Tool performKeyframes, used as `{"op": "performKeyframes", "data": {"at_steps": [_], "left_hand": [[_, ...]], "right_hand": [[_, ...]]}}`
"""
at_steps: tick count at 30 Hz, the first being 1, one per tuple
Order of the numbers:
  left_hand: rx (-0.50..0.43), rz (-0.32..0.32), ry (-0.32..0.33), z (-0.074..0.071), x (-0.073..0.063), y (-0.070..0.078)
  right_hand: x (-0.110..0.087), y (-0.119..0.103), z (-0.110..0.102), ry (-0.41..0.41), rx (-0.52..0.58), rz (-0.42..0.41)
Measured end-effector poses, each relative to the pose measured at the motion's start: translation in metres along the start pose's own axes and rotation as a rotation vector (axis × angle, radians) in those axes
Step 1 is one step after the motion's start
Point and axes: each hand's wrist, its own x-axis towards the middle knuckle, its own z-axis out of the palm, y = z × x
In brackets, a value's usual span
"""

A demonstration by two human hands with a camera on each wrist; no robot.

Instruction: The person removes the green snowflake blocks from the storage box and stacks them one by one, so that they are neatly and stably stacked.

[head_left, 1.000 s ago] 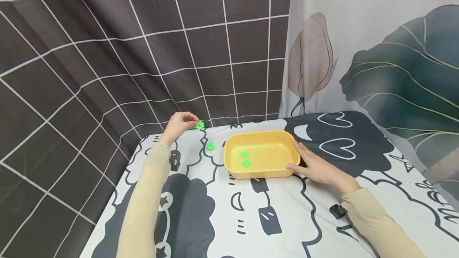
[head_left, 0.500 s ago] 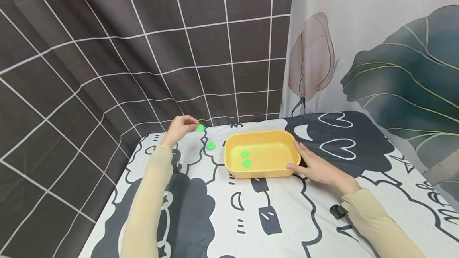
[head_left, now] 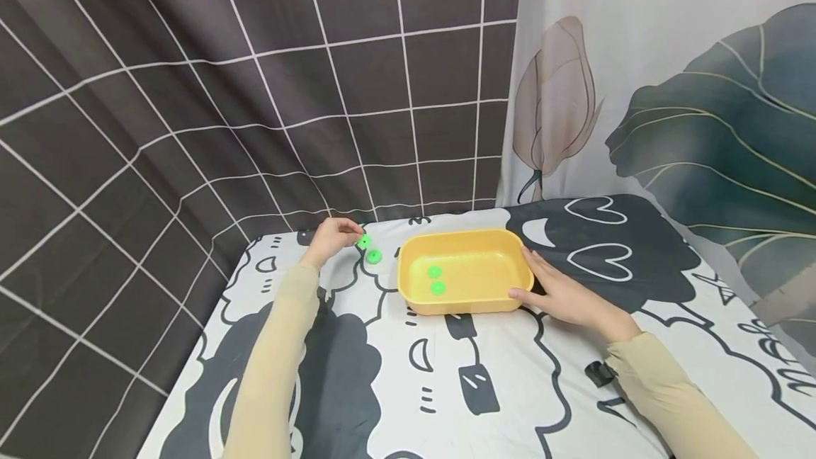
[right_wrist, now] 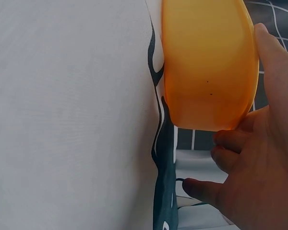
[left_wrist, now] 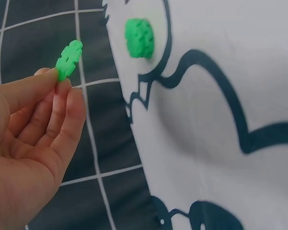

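Note:
In the left wrist view, my left hand (left_wrist: 38,124) pinches a thin, notched green snowflake disc (left_wrist: 68,60) between thumb and fingertip, edge toward the camera. Just past it on the cloth sits a thick green notched piece (left_wrist: 139,38) like a stack of discs, seen in the head view as a green round (head_left: 374,256). A yellow plastic tub (head_left: 465,309) stands to the right, with two green discs (head_left: 435,272) inside near its left end. My right hand (head_left: 561,296) rests against the tub's right end, thumb at the front corner, fingers extended along the side.
A white cloth (head_left: 357,416) with black cartoon prints covers the surface. Behind it hangs a dark curtain (head_left: 255,91) with white grid lines, and a leaf-print curtain (head_left: 574,112) at the back right. A small black object (head_left: 599,374) lies beside the right sleeve.
My left hand, holding the green disc, has moved down and to the right, closer to the green piece on the cloth. My right hand and the tub stay in place.

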Motion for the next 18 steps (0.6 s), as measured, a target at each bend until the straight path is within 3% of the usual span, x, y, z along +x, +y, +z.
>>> {"op": "performKeyframes", "data": {"at_steps": [6,18], "left_hand": [[-0.028,0.002,-0.041,0.012,0.006,-0.01],[0.025,-0.052,-0.066,0.025,0.015,-0.023]], "right_hand": [[-0.001,0.001,0.0,-0.007,-0.005,0.013],[0.0,0.002,0.0,-0.002,-0.001,0.002]]}}
